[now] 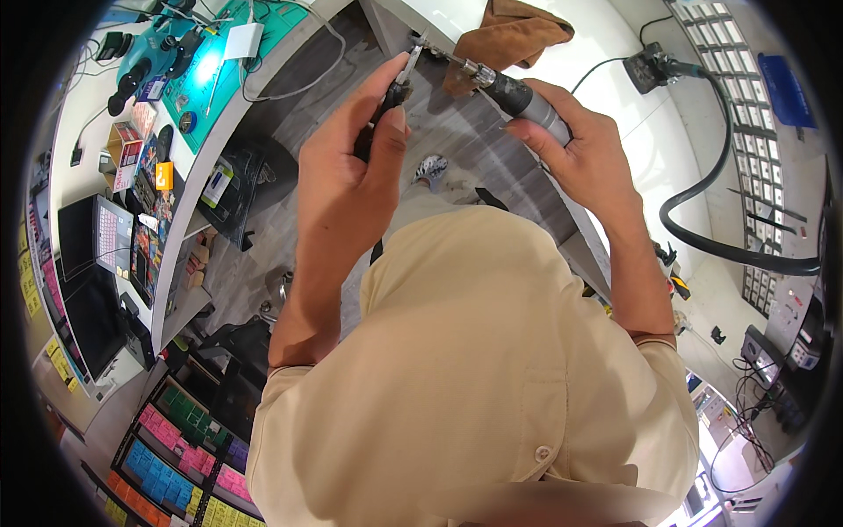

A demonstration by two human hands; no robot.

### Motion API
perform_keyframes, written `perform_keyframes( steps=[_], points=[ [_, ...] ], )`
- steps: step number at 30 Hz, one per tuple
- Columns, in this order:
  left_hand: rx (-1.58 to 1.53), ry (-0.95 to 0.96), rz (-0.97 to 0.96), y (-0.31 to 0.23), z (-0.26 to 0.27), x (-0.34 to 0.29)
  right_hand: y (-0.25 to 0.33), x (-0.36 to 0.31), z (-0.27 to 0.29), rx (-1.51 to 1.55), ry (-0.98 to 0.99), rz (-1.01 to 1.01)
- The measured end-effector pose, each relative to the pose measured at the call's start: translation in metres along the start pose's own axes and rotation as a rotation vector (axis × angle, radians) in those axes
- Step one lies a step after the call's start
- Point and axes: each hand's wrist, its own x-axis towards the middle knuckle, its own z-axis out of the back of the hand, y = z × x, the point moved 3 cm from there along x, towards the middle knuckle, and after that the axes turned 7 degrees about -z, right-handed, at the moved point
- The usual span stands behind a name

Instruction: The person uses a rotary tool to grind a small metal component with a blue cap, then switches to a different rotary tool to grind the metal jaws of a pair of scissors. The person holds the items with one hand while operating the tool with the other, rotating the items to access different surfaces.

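Observation:
My right hand [580,149] grips a grey and black rotary handpiece [514,95] whose thin metal tip points left toward a small metal part. My left hand [356,154] pinches black-handled pliers [395,88] that clamp that small metal part [418,46]. The tool tip meets the part just above a grey wooden floor, in front of a white table edge. My beige shirt [474,378] fills the lower middle of the view.
A brown cloth [514,35] lies on the white table [650,149]. A thick black hose [702,202] curves across the right. A bench on the left carries a green mat [219,75], tools and a monitor [92,237]. Coloured bins [176,448] sit lower left.

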Motion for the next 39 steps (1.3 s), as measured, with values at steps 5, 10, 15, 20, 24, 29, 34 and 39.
perform_keyframes(
  steps=[5, 10, 15, 20, 24, 29, 34, 39],
  points=[
    [0.101, -0.041, -0.082, 0.0, -0.001, 0.003, 0.003, -0.003, -0.002, 0.008, -0.047, 0.131],
    [0.221, -0.03, -0.176, -0.003, -0.001, 0.004, 0.0, 0.0, 0.004, -0.004, -0.031, 0.061],
    [0.249, -0.052, -0.239, -0.003, -0.003, 0.005, 0.002, -0.003, 0.003, -0.015, -0.025, 0.102],
    [0.346, -0.041, -0.304, -0.004, -0.002, 0.007, -0.002, 0.001, 0.005, -0.024, -0.053, 0.093],
    [0.322, -0.063, -0.298, -0.005, -0.002, 0.008, -0.001, 0.0, 0.004, 0.026, -0.041, 0.085],
    [0.31, -0.082, -0.322, -0.01, -0.004, 0.011, -0.001, 0.002, 0.005, 0.039, -0.054, 0.083],
    [0.231, -0.109, -0.467, -0.022, -0.002, 0.005, -0.012, 0.006, 0.007, -0.058, -0.042, -0.104],
    [-0.094, -0.045, -0.096, -0.013, 0.004, 0.015, -0.017, 0.004, 0.008, 0.151, -0.08, -0.068]
  ],
)
